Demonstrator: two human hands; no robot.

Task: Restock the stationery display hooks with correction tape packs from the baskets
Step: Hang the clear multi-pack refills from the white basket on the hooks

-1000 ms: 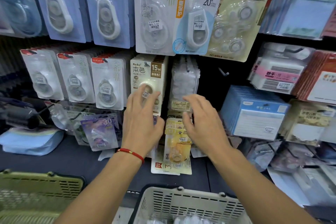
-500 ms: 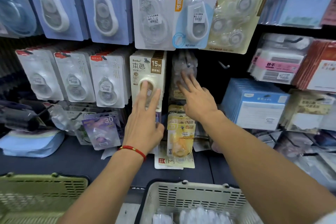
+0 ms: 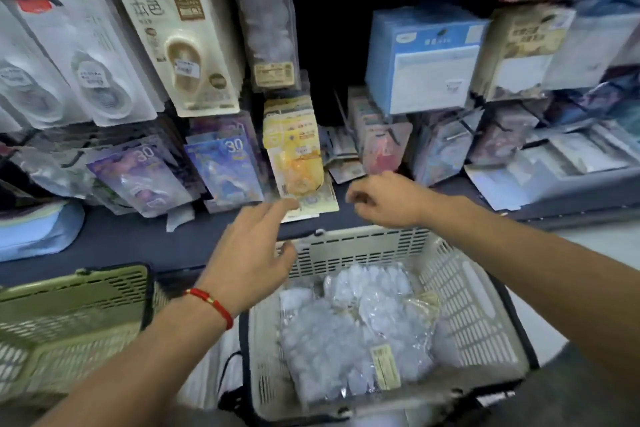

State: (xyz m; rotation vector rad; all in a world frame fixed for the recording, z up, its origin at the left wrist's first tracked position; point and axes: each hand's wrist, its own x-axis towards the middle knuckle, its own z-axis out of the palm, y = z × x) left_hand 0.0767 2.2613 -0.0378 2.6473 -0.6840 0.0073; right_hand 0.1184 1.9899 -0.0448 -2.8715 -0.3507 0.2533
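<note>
Shop floor at the near edge: white basket (image 3: pixel 478 308) holding clear correction tape packs (image 3: pixel 349 333), green basket (image 3: pixel 72 305) to its left. Above the white basket's far rim — left hand (image 3: pixel 249 253) spread wide, right hand (image 3: pixel 384 199) loosely curled, both holding nothing. Farther back, dark shelf (image 3: pixel 131 239); beyond, hooks hung with a 15M pack (image 3: pixel 183 45) and a clear pack (image 3: pixel 268 28).
</note>
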